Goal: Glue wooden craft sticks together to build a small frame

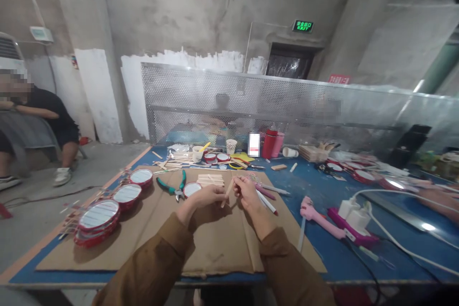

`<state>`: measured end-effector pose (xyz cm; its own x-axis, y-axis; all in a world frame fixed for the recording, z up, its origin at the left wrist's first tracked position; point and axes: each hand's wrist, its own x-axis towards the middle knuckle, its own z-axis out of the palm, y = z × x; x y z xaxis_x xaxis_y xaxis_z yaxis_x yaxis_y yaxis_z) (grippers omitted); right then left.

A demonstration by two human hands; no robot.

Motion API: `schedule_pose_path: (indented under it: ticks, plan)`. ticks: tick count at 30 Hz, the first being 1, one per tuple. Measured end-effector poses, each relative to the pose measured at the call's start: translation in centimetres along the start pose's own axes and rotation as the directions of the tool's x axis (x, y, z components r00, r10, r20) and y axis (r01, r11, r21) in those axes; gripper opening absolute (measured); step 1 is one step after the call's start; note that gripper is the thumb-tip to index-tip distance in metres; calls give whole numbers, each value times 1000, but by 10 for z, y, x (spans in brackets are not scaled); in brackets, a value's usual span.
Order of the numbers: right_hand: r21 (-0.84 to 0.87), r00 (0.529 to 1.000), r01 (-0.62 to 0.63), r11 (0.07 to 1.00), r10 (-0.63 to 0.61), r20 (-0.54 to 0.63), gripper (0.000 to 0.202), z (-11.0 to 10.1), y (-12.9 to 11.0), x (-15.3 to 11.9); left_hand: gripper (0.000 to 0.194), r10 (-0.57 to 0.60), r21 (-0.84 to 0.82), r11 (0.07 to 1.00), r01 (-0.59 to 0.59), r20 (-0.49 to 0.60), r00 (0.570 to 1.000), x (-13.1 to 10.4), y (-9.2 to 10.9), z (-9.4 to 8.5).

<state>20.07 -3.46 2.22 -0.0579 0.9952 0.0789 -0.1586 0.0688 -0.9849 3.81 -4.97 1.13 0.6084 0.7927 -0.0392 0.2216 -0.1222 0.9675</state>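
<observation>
Above the cardboard sheet [215, 253], a flat wooden craft stick [229, 192] is held up at a slant between both hands. My left hand [209, 197] is closed, pinching it near its lower end. The fingers of my right hand [248, 192] close on its upper end. Just behind my left hand lie a small round red-rimmed piece [192, 189] with a pale face and a row of craft sticks [211, 180]. Green-handled pliers [176, 189] rest open to the left. A white marker [267, 202] lies by my right hand, partly hidden.
Red-rimmed round pieces [98, 215] line the left side. To the right are a pink glue gun [321, 220], a purple power strip [353, 229] and white cables. Paper cups [231, 146] and a red bottle [269, 144] stand behind. Another person's hand [439, 202] is at far right; someone sits at left.
</observation>
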Motion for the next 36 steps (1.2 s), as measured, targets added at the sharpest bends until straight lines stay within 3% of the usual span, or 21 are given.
schedule_pose_path:
  ticks: [5,10,18,23,28,31,34,36]
  plan:
    - [-52,997,-34,998,38,74,34,5,2,-4,47,20,-51,998,-22,-33,999,-1,2,0]
    - [-130,985,-67,989,86,147,27,11,2,-12,49,15,11,1000,-14,-44,999,-5,4,-1]
    - [-187,994,-30,982,49,99,34,10,1,-13,55,-56,62,996,62,-93,994,-9,13,1]
    - [-222,1000,8,975,-3,22,38,7,0,-11,50,-122,120,984,133,-92,988,-8,13,0]
    - [-339,996,82,937,-69,51,32,8,-1,-15,40,-154,96,981,171,-167,974,-3,7,-3]
    - [-484,984,177,857,-145,102,25,14,-1,-24,34,-152,86,982,171,-193,969,1,2,-6]
    - [-677,953,300,672,-246,178,21,22,1,-32,33,-126,104,984,147,-183,975,4,-1,-8]
    - [-730,942,332,598,-258,217,22,25,0,-35,32,-120,118,983,142,-179,977,3,-2,-10]
